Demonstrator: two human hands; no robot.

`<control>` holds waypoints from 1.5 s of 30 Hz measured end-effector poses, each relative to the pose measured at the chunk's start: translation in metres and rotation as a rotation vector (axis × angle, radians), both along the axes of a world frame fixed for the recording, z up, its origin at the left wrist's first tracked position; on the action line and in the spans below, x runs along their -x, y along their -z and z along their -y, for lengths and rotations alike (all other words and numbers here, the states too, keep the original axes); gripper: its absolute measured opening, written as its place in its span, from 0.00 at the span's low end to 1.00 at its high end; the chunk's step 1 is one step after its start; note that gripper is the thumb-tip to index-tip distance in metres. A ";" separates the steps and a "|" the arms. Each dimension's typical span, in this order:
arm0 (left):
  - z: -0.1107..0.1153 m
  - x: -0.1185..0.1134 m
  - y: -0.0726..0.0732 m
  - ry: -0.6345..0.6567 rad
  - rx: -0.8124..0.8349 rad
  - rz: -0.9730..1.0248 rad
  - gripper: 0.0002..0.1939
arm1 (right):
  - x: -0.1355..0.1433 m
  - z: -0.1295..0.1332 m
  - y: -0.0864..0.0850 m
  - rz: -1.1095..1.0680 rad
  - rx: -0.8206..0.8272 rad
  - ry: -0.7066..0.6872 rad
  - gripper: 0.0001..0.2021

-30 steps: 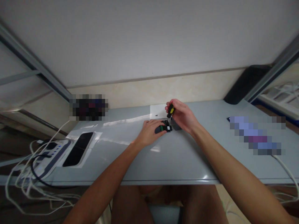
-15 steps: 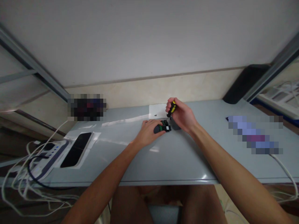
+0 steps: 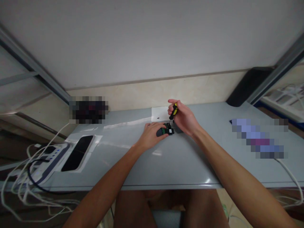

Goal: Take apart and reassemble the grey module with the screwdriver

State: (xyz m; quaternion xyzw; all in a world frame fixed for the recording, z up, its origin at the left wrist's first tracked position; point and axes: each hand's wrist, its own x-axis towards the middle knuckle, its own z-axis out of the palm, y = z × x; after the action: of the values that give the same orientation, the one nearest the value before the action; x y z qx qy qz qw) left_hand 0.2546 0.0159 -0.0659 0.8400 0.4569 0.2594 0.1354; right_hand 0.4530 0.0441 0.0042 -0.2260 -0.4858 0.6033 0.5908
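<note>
My left hand (image 3: 152, 134) is closed around an opened black computer mouse (image 3: 170, 131), pressing it on the desk. A green circuit board shows inside, along with a small white label. In my right hand (image 3: 184, 115) is a screwdriver (image 3: 174, 110) with a black and yellow handle, held tilted. Its shaft points down into the mouse; the tip is too small to make out. My right index finger sticks out past the handle while the other fingers grip it. A dark grey piece (image 3: 178, 128) lies under the right hand, partly hidden.
Tiny dark screws (image 3: 158, 118) lie on white paper (image 3: 155, 111) behind my hands. To the left are a phone (image 3: 78, 152) and a power strip (image 3: 51, 163) with tangled cables. A black cylinder (image 3: 249, 85) leans at the back right. Blurred-out items sit on both sides.
My right index finger has lifted from the screwdriver handle and stretched out leftward. The handle has shifted slightly left and down. My left hand and the mouse stay in place.
</note>
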 end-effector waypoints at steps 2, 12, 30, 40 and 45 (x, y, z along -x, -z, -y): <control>0.000 -0.001 -0.001 -0.010 0.009 0.012 0.15 | 0.000 0.001 0.001 0.025 -0.004 -0.002 0.23; -0.007 -0.006 -0.005 -0.039 0.076 0.060 0.24 | 0.002 -0.005 0.003 -0.014 -0.004 0.041 0.27; -0.012 -0.009 -0.002 0.035 0.064 0.218 0.31 | 0.006 -0.002 0.005 0.090 -0.053 0.091 0.22; -0.008 -0.015 0.002 -0.053 0.088 0.141 0.28 | 0.003 -0.005 0.002 0.028 0.007 0.073 0.23; -0.001 -0.018 -0.001 -0.035 0.048 0.126 0.25 | 0.000 0.001 0.000 0.034 0.015 0.063 0.25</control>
State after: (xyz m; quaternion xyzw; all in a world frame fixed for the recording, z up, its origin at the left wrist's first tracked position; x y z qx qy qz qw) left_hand 0.2727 0.0170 -0.0650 0.8104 0.4680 0.3033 0.1794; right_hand 0.4531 0.0428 0.0043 -0.2558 -0.4838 0.5842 0.5994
